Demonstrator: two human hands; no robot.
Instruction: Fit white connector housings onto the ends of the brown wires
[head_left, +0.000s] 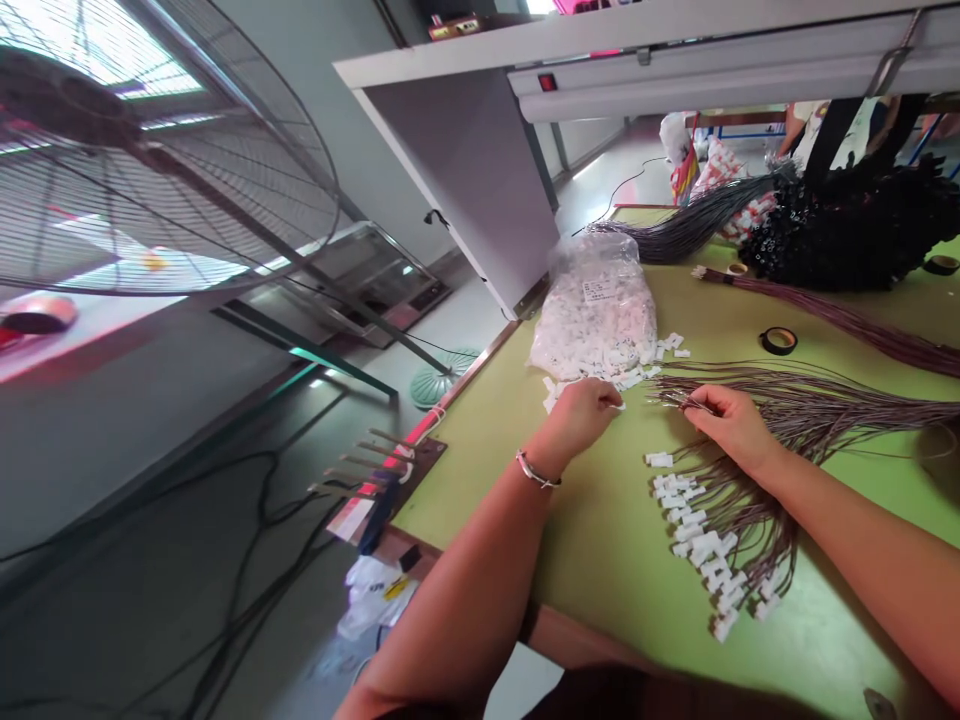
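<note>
My left hand [581, 415], a bracelet at its wrist, pinches a small white plastic connector [618, 406]. Just behind it, loose white connectors [637, 378] spill from a clear plastic bag [596, 295]. My right hand [727, 422] is closed on thin brown wires [686, 400], their bare metal-tipped ends pointing toward my left hand. More of this brown wire bundle [840, 400] stretches off to the right. Below my right hand, wires fitted with white connectors [705, 545] lie in a slanting row on the green tabletop [600, 560].
A roll of black tape [778, 340] lies behind the wires. Farther back are a dark red wire bundle [847, 320], grey wires [690, 220] and a black heap [855, 230]. A pronged metal rack [375, 465] sits on the left edge. A large fan [165, 150] stands left.
</note>
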